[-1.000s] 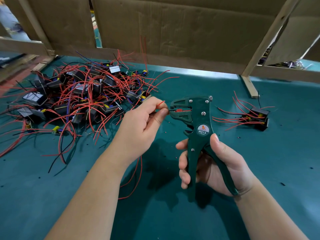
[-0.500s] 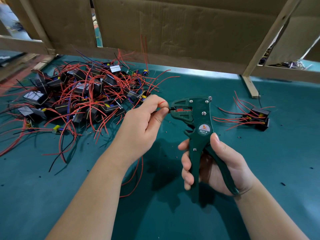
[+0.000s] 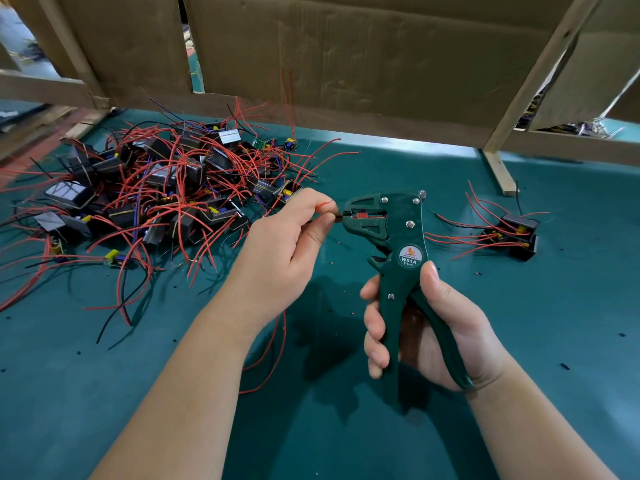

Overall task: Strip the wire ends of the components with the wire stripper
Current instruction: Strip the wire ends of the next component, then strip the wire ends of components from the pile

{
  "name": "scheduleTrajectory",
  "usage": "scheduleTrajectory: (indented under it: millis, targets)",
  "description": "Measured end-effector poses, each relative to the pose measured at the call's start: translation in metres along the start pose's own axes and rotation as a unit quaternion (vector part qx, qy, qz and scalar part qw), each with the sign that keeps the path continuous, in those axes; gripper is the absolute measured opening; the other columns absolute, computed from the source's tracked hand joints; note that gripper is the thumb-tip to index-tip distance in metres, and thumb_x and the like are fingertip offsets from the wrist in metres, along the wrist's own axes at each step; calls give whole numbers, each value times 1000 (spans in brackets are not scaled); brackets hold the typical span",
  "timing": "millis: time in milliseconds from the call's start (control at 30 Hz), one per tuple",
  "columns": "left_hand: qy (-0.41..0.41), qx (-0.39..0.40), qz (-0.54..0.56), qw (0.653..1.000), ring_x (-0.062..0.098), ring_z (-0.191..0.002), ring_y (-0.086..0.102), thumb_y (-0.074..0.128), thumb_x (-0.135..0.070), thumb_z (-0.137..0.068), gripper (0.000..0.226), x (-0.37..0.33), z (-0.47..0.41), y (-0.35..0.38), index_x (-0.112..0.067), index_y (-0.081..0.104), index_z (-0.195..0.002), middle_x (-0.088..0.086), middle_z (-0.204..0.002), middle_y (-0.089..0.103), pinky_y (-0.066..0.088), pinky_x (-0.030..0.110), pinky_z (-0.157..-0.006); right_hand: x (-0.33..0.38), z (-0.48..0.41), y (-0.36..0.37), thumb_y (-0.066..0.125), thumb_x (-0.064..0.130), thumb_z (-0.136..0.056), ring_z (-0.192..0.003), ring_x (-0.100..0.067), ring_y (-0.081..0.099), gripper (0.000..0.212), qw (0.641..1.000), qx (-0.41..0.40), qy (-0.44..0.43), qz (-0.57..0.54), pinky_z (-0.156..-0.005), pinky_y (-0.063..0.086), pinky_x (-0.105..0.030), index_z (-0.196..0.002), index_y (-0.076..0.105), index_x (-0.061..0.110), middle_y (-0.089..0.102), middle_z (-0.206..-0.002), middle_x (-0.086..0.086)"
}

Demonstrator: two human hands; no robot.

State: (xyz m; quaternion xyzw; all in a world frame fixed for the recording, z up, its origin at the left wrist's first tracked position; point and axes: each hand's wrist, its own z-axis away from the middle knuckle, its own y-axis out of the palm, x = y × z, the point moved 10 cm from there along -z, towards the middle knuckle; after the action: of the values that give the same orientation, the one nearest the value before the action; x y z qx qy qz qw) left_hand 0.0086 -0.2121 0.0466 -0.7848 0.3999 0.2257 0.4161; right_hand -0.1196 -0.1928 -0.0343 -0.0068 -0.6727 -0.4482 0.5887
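Green wire stripper [image 3: 403,237] upright above the teal table mat [image 3: 561,341], gripped by the right hand [image 3: 446,334]. Four fingers curled round the front handle, thumb laid up the rear one. Handles spread well apart, so not yet squeezed.

Left hand [image 3: 287,247] just beside the tool's mouth, thumb and forefinger pinched together on a thin dark wire end [image 3: 341,214]. Tip of it poking into the opening, near the red block inside. Depth of entry too small to tell.

Against a second ago, hardly any shift: pinch a shade nearer the mouth, tool almost where it was, handle spread the same. Suggests, as a judgement, feeding finished or nearly so and the cut not begun. Next calls for one firm squeeze from the right hand, with the wire kept steady and straight.

Short red wire tip [image 3: 325,203] sticking up above the left thumb, outside the tool. Red leads [image 3: 273,358] trailing down under the left wrist. Body of the component in hand hidden; cannot say where.

Big tangle of components [image 3: 166,199] with red and black leads heaped at far left, presumably waiting. Small group of components [image 3: 516,233] at far right, well apart from the pile. Likely done, though ends too small to confirm. Specks of insulation [image 3: 331,263] scattered on the mat. Brown cardboard wall [image 3: 346,46] behind.
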Motion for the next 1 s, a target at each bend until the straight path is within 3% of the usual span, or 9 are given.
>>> scheduleTrajectory:
  millis: [67, 233, 300, 433, 533, 667, 900, 1000]
  targets:
    - [-15, -4, 1, 1000, 8, -48, 37, 43, -26, -99, 8, 5, 1, 1, -27, 51, -101, -9, -61, 46, 27, 12, -49, -2, -3, -2, 73, 61, -72, -56, -30, 57, 62, 999, -38, -16, -3, -57, 51, -41, -99, 66, 5, 59, -74, -16]
    - [-65, 24, -24, 997, 12, -48, 41, 30, -46, -97, 20, 23, 6, 11, -29, 39, -98, -11, -56, 47, 29, 27, -49, -4, -7, -24, 63, 63, -72, -35, -19, 38, 56, 971, -236, -43, -8, -38, 35, -23, -83, 56, 8, 46, -56, -8]
    - [-74, 23, -45, 996, 12, -50, 43, 29, -44, -97, 17, 27, 6, 13, -29, 38, -100, -11, -56, 48, 30, 28, -49, -2, -6, -21, 65, 60, -75, -36, -18, 38, 52, 974, -222, -43, -7, -39, 35, -23, -82, 58, 10, 47, -57, -7]
    - [-73, -24, -33, 996, 7, -51, 44, 32, -34, -98, 11, 28, 3, 1, -27, 39, -101, -17, -59, 49, 28, 19, -50, 5, -3, -5, 71, 51, -77, -47, -23, 48, 43, 991, -107, -64, -57, -49, 45, -31, -89, 67, 10, 55, -68, -10]
    - [-74, -45, -29, 996, 8, -52, 43, 34, -32, -99, 21, 26, 2, -6, -21, 51, -94, -6, -56, 48, 30, 17, -52, 11, -2, -2, 76, 48, -73, -60, -28, 55, 47, 994, -58, -68, -62, -59, 50, -39, -98, 68, 8, 59, -77, -13]
    - [-69, -38, -36, 996, 8, -50, 41, 35, -31, -100, 27, 22, 3, -6, -20, 54, -85, -6, -51, 39, 30, 14, -52, 13, -1, -5, 79, 40, -72, -75, -34, 59, 53, 994, -52, -73, -59, -72, 52, -47, -109, 66, 4, 61, -90, -19]
    - [-61, -20, -32, 997, 7, -51, 42, 35, -33, -99, 29, 21, 3, 1, -22, 58, -86, -10, -58, 47, 29, 14, -52, 18, -2, -8, 86, 30, -63, -76, -35, 60, 59, 989, -83, -114, -38, -71, 52, -48, -111, 66, 2, 61, -117, -22]
    - [-114, -49, 115, 986, 1, -56, 41, 36, -31, -98, 26, 25, 2, 4, -26, 58, -87, -18, -58, 49, 30, 17, -60, 17, -3, -7, 87, 29, -59, -75, -36, 60, 64, 989, -89, -110, -38, -72, 52, -48, -113, 67, 1, 56, -109, -27]
